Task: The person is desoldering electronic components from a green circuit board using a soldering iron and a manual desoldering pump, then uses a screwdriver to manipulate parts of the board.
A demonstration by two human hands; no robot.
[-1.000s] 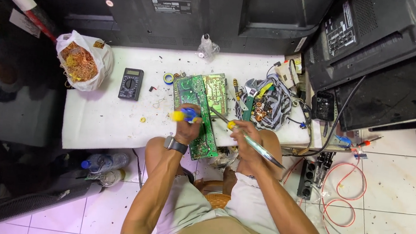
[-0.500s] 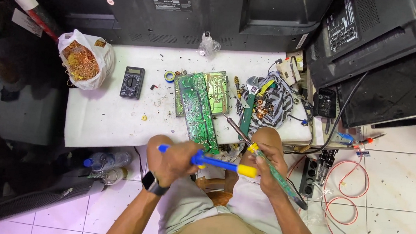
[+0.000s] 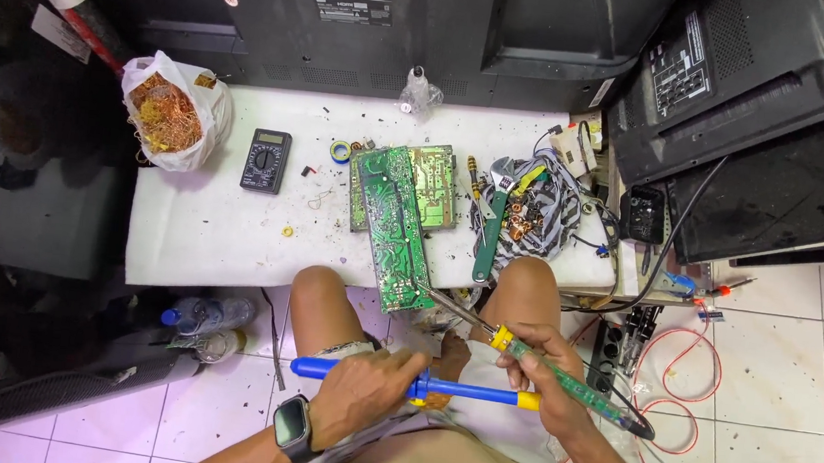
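My left hand (image 3: 365, 388) grips a blue and yellow desoldering pump (image 3: 458, 391), held level over my lap. My right hand (image 3: 541, 374) holds a soldering iron (image 3: 558, 376) with a clear green handle. The iron's metal tip points up and left, and reaches the near end of a long green circuit board (image 3: 394, 228). That board lies on the white table (image 3: 213, 234) and overhangs its near edge. A second green board (image 3: 433, 186) lies beside it. A dark watch sits on my left wrist.
On the table are a black multimeter (image 3: 265, 160), a white bag of copper wire scraps (image 3: 173, 113), a green-handled wrench (image 3: 490, 221) and a tangle of cables (image 3: 543, 208). Dark television backs (image 3: 741, 101) lean around the table. A power strip (image 3: 621, 344) and red wire lie on the tiled floor.
Both hands have drawn back from the board on the table to my lap. The pump has turned level and moved down with my left hand. The iron stays in my right hand.
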